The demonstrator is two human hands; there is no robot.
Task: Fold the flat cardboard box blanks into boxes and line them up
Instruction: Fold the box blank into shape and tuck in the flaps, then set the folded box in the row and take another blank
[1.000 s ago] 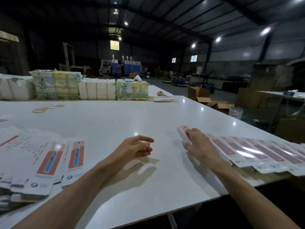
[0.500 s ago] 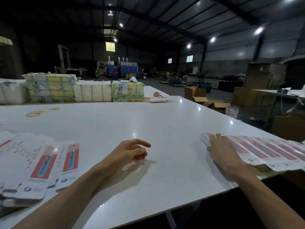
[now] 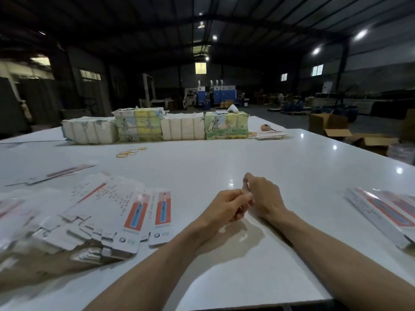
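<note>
Right hand (image 3: 265,196) has left the row (image 3: 386,212) and meets left hand (image 3: 226,207); both loosely curled, apparently empty; next blank (image 3: 162,209) awaits.

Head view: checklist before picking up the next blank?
1. Hands free of cardboard: ok. The left hand and right hand meet mid-table with no blank in either.
2. Fingers ready to pinch: cannot tell. They are curled and overlapping.
3. Blanks in stock: ok. The pile of flat blanks lies on the table, to the left of the left hand.
4. Top blank separable: cannot tell. The pile is overlapped and blurred.
5. Room at the row on the right: cannot tell. The frame cuts it off.
</note>
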